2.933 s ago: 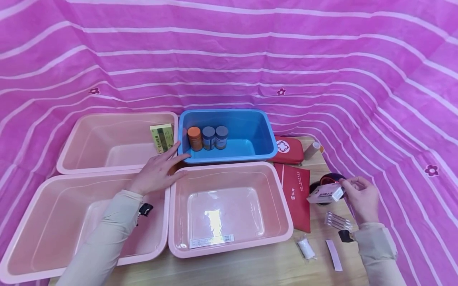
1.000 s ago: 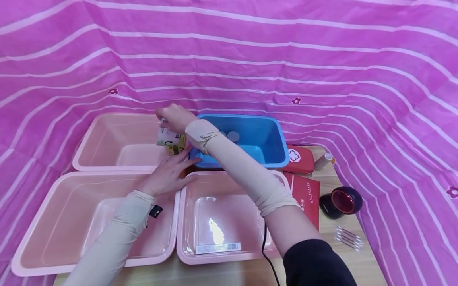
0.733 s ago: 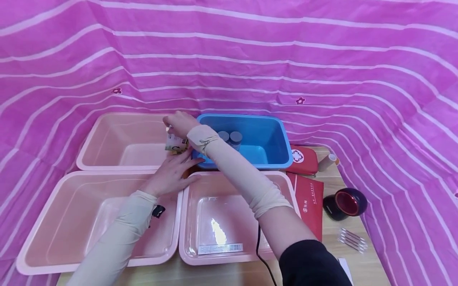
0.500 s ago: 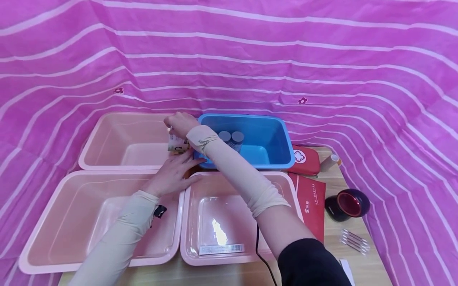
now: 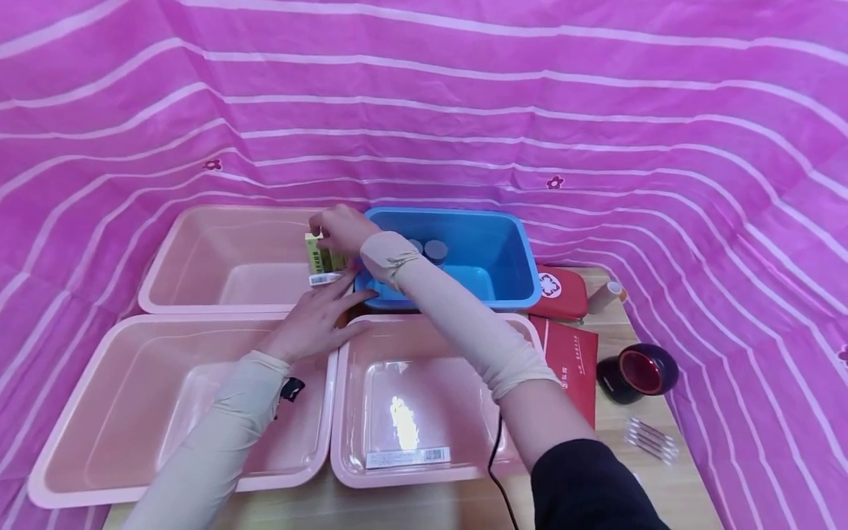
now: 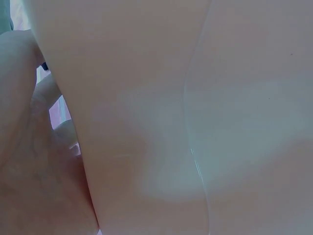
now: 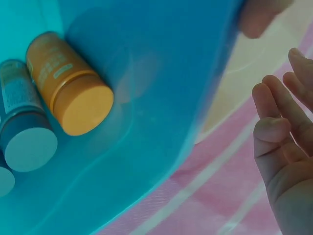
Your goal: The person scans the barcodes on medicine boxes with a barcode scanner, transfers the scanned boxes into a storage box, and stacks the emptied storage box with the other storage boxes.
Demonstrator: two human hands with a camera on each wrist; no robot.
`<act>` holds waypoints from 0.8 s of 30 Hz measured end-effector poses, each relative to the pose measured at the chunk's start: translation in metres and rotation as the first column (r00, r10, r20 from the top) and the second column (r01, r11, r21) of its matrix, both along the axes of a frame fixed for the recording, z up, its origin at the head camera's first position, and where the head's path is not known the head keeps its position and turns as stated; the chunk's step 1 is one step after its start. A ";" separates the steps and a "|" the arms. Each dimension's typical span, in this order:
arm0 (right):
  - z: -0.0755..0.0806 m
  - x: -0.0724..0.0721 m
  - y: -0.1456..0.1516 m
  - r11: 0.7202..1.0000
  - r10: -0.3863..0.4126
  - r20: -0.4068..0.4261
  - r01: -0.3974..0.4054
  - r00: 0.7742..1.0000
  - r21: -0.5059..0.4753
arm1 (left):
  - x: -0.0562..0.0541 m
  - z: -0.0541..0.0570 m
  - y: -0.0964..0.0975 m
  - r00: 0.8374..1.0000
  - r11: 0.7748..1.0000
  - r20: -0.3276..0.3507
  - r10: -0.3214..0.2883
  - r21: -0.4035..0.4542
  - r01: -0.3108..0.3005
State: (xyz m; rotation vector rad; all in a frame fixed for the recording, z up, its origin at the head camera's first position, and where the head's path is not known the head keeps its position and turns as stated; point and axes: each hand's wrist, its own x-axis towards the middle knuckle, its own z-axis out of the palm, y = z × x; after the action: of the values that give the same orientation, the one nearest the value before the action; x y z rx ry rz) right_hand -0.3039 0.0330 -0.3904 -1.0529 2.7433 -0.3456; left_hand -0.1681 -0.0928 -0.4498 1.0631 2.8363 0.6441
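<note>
My right hand (image 5: 341,230) is over the right end of the back left pink bin (image 5: 199,221), its fingers loosely bent with nothing between them. The right wrist view shows the same hand (image 7: 288,137) beside the blue bin's wall. Below it a yellow-green medicine box (image 5: 314,254) leans in that pink bin, and a white box (image 5: 323,279) shows its end in front of it. My left hand (image 5: 314,320) rests with fingers spread where the bins' rims meet. The left wrist view shows this hand (image 6: 39,132) against a pink bin wall. My right forearm hides part of the blue bin.
The blue bin (image 5: 464,213) holds an orange-capped bottle (image 7: 73,88) and grey-capped bottles (image 5: 435,252). A flat white box (image 5: 408,457) lies in the front right pink bin (image 5: 344,471). Farther right are a red case (image 5: 559,293), a red folder (image 5: 583,368), a black device (image 5: 639,373) and packed cotton swabs (image 5: 651,442).
My right hand carried a white box from the right side of the table to the back left pink bin and let go of it there. My left hand stayed on the rims.
</note>
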 end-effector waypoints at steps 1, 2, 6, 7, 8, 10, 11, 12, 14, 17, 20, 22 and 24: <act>0.002 0.004 0.004 1.000 0.002 0.014 -0.002 1.000 -0.031 | 0.000 0.000 0.000 1.000 1.000 -0.003 -0.001 0.004 0.001; 0.004 0.009 0.008 0.998 0.008 0.027 -0.006 1.000 -0.063 | 0.000 0.000 0.000 1.000 1.000 -0.006 -0.005 0.011 0.005; 0.020 0.041 0.032 0.985 0.041 0.071 -0.028 0.997 -0.169 | -0.002 0.001 0.000 0.999 0.999 -0.044 -0.030 0.041 0.032; 0.023 0.051 0.039 0.982 0.054 0.075 -0.039 0.996 -0.186 | -0.002 0.002 -0.001 0.998 0.998 -0.057 -0.033 0.046 0.036; 0.026 0.061 0.047 0.977 0.079 0.068 -0.064 0.995 -0.205 | -0.003 0.002 -0.001 0.997 0.998 -0.065 -0.033 0.049 0.036; 0.028 0.082 0.064 0.964 0.125 0.066 -0.105 0.990 -0.243 | -0.005 0.003 -0.002 0.998 0.998 -0.066 -0.021 0.054 0.024; 0.028 0.093 0.071 0.957 0.148 0.070 -0.125 0.987 -0.260 | -0.006 0.004 -0.002 0.999 0.999 -0.051 -0.007 0.050 0.009; 0.026 0.103 0.079 0.953 0.170 0.072 -0.145 0.983 -0.266 | -0.007 0.004 -0.003 0.999 0.999 -0.039 0.003 0.042 -0.002; 0.019 0.124 0.091 0.950 0.202 0.103 -0.169 0.974 -0.261 | -0.008 0.005 -0.003 1.000 1.000 0.002 0.022 0.023 -0.022; 0.002 0.153 0.101 0.948 0.253 0.192 -0.203 0.948 -0.244 | -0.009 0.006 -0.005 0.998 0.999 0.044 0.042 -0.012 -0.041; -0.021 0.176 0.104 0.946 0.302 0.303 -0.245 0.904 -0.213 | -0.009 0.005 -0.005 0.998 0.999 0.051 0.047 -0.016 -0.047; -0.036 0.187 0.104 0.942 0.329 0.381 -0.272 0.864 -0.196 | -0.009 0.003 -0.005 0.997 0.999 0.054 0.053 -0.015 -0.052; -0.049 0.194 0.102 0.942 0.335 0.461 -0.291 0.822 -0.165 | -0.008 0.002 -0.006 0.997 0.998 0.057 0.055 -0.014 -0.054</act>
State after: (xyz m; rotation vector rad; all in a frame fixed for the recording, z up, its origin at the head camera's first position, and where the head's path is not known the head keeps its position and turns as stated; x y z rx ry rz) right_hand -0.1096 0.1348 -0.4394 -1.2205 2.0873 -0.5900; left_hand -0.1765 -0.0984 -0.4475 0.9524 2.8249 0.6496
